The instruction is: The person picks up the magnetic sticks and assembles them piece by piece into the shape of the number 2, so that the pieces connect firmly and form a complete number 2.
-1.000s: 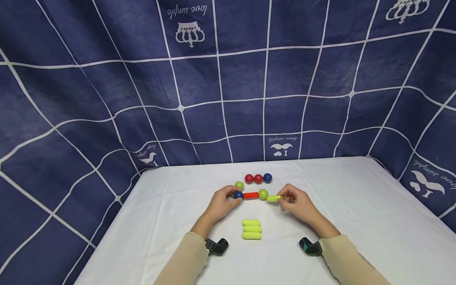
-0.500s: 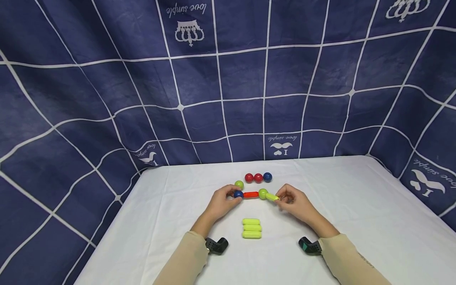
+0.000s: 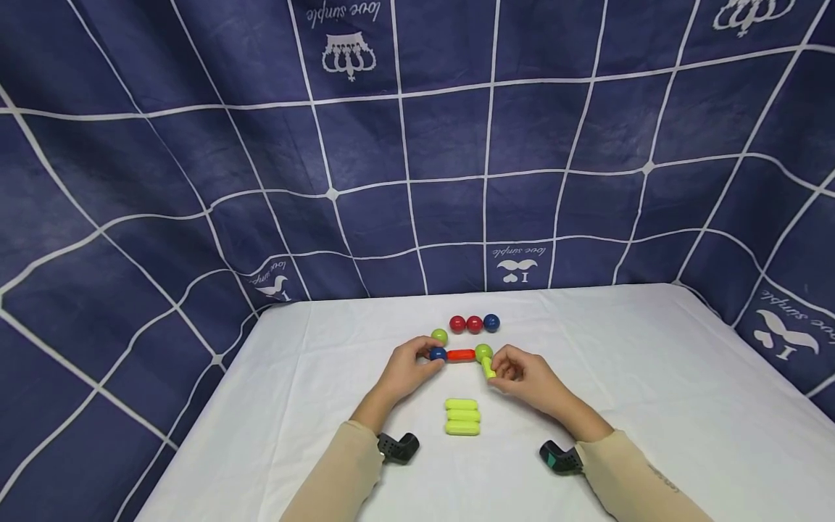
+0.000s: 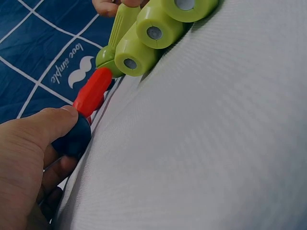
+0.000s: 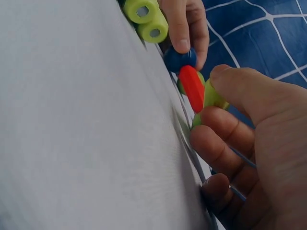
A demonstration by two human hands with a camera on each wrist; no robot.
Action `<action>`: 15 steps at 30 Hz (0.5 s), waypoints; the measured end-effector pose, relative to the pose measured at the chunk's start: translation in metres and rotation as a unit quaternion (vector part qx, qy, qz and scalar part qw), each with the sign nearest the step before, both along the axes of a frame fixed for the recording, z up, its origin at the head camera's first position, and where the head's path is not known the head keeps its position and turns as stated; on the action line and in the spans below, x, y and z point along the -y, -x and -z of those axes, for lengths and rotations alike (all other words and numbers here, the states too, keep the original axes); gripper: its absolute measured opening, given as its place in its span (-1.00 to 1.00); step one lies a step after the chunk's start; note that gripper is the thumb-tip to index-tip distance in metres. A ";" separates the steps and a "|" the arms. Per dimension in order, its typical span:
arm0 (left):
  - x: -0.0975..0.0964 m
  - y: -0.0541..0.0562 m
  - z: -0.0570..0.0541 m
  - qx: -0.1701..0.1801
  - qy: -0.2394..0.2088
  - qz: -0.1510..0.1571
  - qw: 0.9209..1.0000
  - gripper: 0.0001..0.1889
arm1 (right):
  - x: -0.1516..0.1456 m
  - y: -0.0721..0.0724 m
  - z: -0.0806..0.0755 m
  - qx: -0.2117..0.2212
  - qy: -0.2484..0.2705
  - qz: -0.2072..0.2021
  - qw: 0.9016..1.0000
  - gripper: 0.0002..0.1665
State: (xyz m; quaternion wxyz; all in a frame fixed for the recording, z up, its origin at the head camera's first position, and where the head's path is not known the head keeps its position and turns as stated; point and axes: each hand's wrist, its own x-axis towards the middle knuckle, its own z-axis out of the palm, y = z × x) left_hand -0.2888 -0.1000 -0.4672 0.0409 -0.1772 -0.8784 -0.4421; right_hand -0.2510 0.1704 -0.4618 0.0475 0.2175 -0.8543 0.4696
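My left hand pinches a blue ball between thumb and fingers. From that ball a red rod runs right to a green ball, touching both. My right hand pinches a yellow-green rod; its far end meets the green ball, and it points back toward the person. In the left wrist view the red rod stands between the blue ball and the green ball. The right wrist view shows my right fingers partly covering the yellow-green rod.
Behind the joined pieces, two red balls and a blue ball sit in a row. A loose green ball lies beside my left fingertips. Several yellow-green rods lie side by side nearer the person on the white-covered table.
My right hand has brought the yellow-green rod against the green ball, then swung it from pointing right to pointing toward the person. The left hand has kept its hold on the blue ball.
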 end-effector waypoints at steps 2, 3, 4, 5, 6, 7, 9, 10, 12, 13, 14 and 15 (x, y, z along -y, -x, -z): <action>0.000 0.000 -0.001 0.004 -0.003 -0.001 1.000 -0.69 | 0.002 -0.001 -0.001 0.000 -0.008 0.001 1.000 -0.72; 0.000 0.000 -0.001 0.004 -0.002 -0.001 1.000 -0.69 | 0.002 -0.001 -0.001 0.001 -0.009 0.003 1.000 -0.72; -0.001 0.000 -0.001 0.004 -0.002 -0.001 1.000 -0.69 | 0.003 -0.002 -0.001 0.003 -0.011 0.004 1.000 -0.73; -0.001 0.000 -0.001 0.004 -0.001 -0.001 1.000 -0.69 | 0.003 -0.002 -0.001 0.004 -0.009 0.006 1.000 -0.72; -0.001 0.000 -0.001 0.003 0.000 -0.001 1.000 -0.69 | 0.003 -0.002 -0.001 0.005 -0.008 0.006 1.000 -0.72; -0.001 0.000 -0.001 0.003 0.000 0.000 1.000 -0.69 | 0.003 -0.002 -0.002 0.005 -0.007 0.006 1.000 -0.73; -0.001 0.000 0.000 0.001 0.002 0.000 1.000 -0.69 | 0.002 -0.002 -0.002 0.006 -0.003 0.003 1.000 -0.73; -0.001 0.000 0.000 0.000 0.003 0.000 1.000 -0.69 | 0.002 -0.002 -0.001 0.005 -0.002 0.001 1.000 -0.74; 0.000 0.001 0.001 -0.001 0.004 0.000 1.000 -0.69 | 0.001 -0.002 -0.001 0.004 0.001 -0.003 1.000 -0.74; 0.000 0.001 0.001 -0.003 0.004 0.000 1.000 -0.69 | 0.001 -0.002 -0.001 0.004 0.003 -0.004 1.000 -0.75; 0.000 0.001 0.001 -0.003 0.003 0.000 1.000 -0.69 | 0.001 -0.002 -0.001 0.006 0.004 -0.004 1.000 -0.75; 0.000 0.001 0.001 -0.003 0.003 0.000 1.000 -0.69 | 0.001 -0.001 0.000 0.007 0.005 -0.003 1.000 -0.76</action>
